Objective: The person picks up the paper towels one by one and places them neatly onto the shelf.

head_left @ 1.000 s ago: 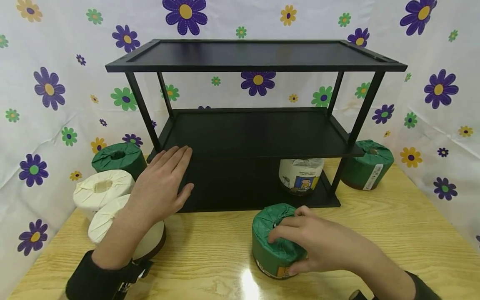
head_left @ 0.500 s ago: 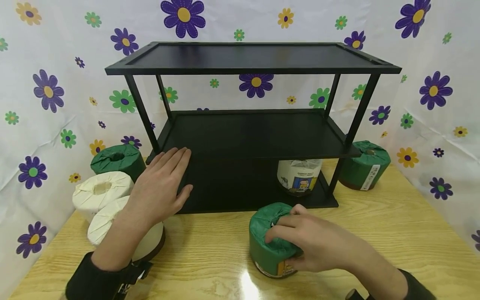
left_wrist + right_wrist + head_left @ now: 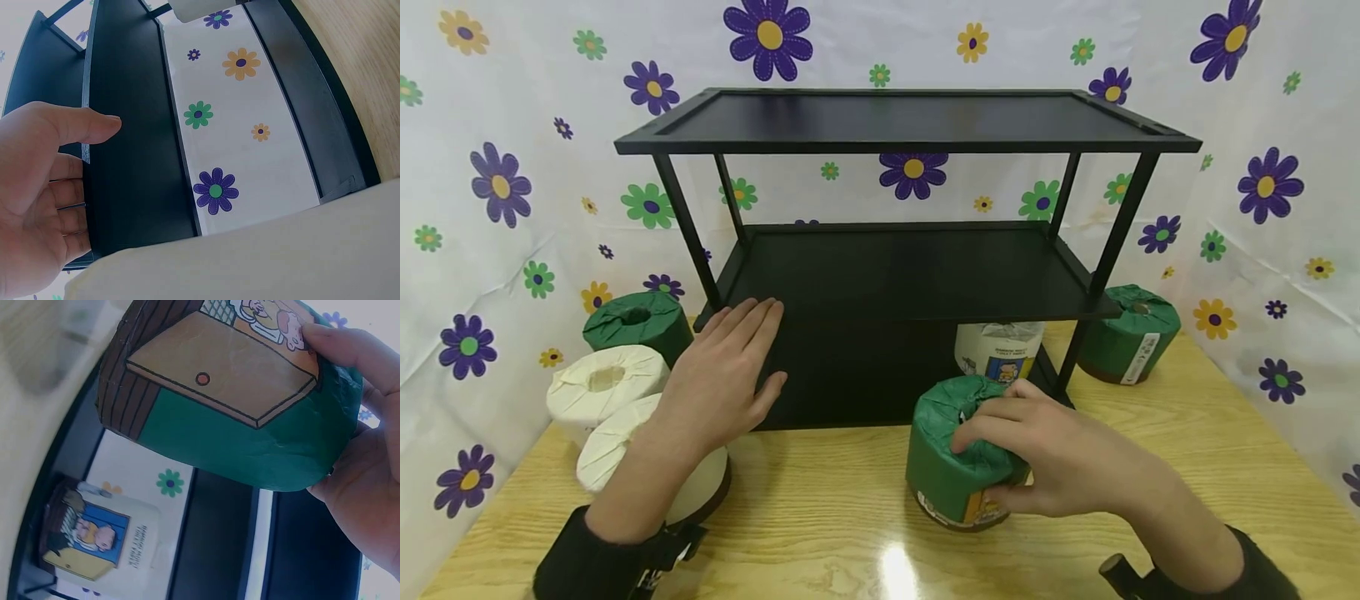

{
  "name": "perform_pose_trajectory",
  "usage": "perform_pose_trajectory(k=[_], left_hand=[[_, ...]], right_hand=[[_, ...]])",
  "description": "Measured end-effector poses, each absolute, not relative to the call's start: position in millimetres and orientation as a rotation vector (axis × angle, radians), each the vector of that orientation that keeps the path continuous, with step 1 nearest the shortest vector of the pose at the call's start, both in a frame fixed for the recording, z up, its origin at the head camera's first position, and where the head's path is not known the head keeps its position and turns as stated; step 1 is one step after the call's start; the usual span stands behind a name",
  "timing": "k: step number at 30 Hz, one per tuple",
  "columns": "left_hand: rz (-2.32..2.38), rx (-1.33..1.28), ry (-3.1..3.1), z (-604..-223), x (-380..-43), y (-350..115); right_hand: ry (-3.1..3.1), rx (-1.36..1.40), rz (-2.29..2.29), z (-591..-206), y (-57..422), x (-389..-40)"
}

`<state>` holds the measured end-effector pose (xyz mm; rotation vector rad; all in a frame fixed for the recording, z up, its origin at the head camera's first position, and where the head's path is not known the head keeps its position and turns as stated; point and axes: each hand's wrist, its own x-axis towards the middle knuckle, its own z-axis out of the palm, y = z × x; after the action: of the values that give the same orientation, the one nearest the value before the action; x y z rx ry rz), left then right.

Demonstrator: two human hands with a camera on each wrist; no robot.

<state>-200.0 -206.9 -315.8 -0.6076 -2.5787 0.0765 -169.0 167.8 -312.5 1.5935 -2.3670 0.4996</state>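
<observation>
My right hand [image 3: 1060, 450] grips a green paper-wrapped toilet roll [image 3: 951, 475] from above, in front of the black shelf rack [image 3: 887, 271]. Its thumb presses the printed side, and other fingers curl over the top, partly hidden. In the right wrist view, a cartoon print covers the side of this green roll [image 3: 237, 437]. My left hand [image 3: 718, 367] lies with fingers straight and together at the left front edge of the middle shelf. That left hand [image 3: 50, 187] holds nothing. A white-wrapped roll [image 3: 988, 346] stands on the bottom shelf, right side, partly hidden by the green one.
At the left, a green roll [image 3: 658, 333] and two white-wrapped rolls, one a white roll [image 3: 568, 400] in the middle, stand close together beside my left forearm. Another green roll [image 3: 1120, 350] stands right of the rack on the wooden table [image 3: 820, 517]. Flowered cloth hangs behind.
My right hand has moved the green toilet roll up and toward the rack, so it now overlaps the white roll on the bottom shelf. My left hand has stayed in place.
</observation>
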Motion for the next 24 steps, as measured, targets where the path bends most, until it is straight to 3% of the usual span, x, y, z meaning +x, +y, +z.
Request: perform_pose_trajectory(k=[13, 24], left_hand=[[0.067, -0.627, -2.548, -315, -199, -209], [0.060, -0.635, -2.552, -316, -198, -209]], right_hand=[[-2.221, 1.637, 0.659, -253, 184, -177], [-2.126, 1.423, 0.594, -203, 189, -194]])
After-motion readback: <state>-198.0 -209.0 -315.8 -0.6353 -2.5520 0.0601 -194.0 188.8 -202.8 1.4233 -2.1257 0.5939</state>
